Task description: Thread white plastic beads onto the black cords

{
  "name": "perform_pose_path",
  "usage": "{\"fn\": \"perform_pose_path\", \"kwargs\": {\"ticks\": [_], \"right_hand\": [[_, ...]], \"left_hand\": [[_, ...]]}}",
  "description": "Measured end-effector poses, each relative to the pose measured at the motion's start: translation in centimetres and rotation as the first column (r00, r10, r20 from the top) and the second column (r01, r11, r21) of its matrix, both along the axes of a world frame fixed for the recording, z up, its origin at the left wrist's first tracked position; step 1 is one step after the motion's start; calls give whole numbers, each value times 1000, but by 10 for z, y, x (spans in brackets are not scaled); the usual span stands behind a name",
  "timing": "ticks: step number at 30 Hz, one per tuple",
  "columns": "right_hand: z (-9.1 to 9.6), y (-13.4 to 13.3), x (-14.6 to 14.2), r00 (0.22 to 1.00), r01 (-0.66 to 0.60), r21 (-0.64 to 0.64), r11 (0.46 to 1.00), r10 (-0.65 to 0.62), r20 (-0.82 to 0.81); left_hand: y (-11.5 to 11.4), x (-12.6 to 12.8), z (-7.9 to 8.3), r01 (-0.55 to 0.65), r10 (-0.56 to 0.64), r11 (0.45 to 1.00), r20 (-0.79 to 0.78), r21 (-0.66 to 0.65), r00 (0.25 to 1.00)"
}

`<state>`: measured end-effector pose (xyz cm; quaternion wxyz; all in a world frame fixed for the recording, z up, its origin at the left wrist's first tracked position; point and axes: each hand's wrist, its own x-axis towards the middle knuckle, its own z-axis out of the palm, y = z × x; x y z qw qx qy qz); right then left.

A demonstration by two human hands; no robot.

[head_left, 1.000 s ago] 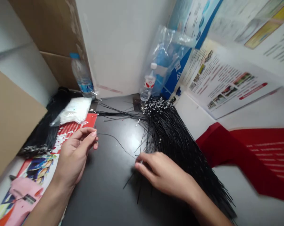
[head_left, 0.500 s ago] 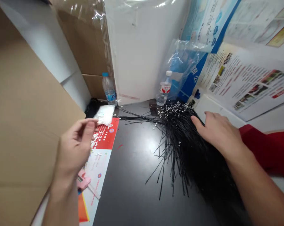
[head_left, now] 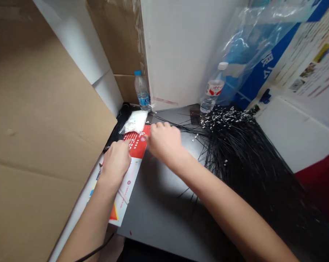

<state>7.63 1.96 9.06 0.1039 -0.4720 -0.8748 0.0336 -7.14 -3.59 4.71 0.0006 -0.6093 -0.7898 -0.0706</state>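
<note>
Your curled left hand (head_left: 115, 163) and curled right hand (head_left: 164, 142) sit over a red-and-white paper leaflet (head_left: 127, 193), any grasp hidden; black wire bundle (head_left: 249, 156) at three o'clock.

Black wires (head_left: 246, 156), leaflet (head_left: 129, 185) on dark table (head_left: 156, 207)

**Bottles, cardboard and a poster beyond the work**

A large cardboard sheet (head_left: 44, 127) leans just left of the left grip (head_left: 115, 162). Ahead of the right grip (head_left: 164, 142), a water bottle (head_left: 141, 91) stands beside a white panel (head_left: 181, 47). Farther right, a second water bottle (head_left: 212, 92) rests against a clear plastic bag (head_left: 252, 47), with a printed poster (head_left: 303, 65) beyond.
</note>
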Motion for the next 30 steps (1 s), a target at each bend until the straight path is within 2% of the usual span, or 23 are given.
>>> {"fn": "perform_pose_path", "kwargs": {"ticks": [2,4,7,10,15,18,21,23,25,27,28,30], "right_hand": [[-1,19,11,995,89,24,996,-90,43],[-12,37,27,987,113,-11,994,-111,116],[-40,53,43,979,71,-46,996,-61,194],[-64,57,46,981,28,-45,999,-19,194],[-71,75,35,996,-11,-12,1000,12,89],[-74,86,28,996,-54,-4,999,54,70],[-85,90,25,994,-97,25,995,96,46],[-90,91,25,993,-113,52,992,112,26],[-87,92,26,991,-109,75,991,114,-64],[-69,89,28,934,-100,118,988,134,-330],[-55,84,31,848,-102,153,983,167,-503],[-19,70,39,595,-124,258,958,280,-754]], "left_hand": [[6,4,-1,-1,-9,996,-108,-94,994],[11,5,-8,-35,13,990,-159,-135,987],[16,-1,-23,-79,66,994,-167,-71,984],[17,-8,-34,-63,63,998,-140,5,988],[14,-8,-31,-86,86,996,-120,3,989],[13,-6,-26,-101,102,995,-37,27,994],[14,-7,-23,-112,100,989,129,93,987],[14,-9,-23,-106,65,985,277,137,959],[13,-9,-24,-99,12,977,415,189,910],[13,-8,-26,-108,-33,965,520,238,853],[13,-7,-27,-117,-53,958,561,261,826],[14,-5,-31,-131,-104,942,637,310,764]]}}
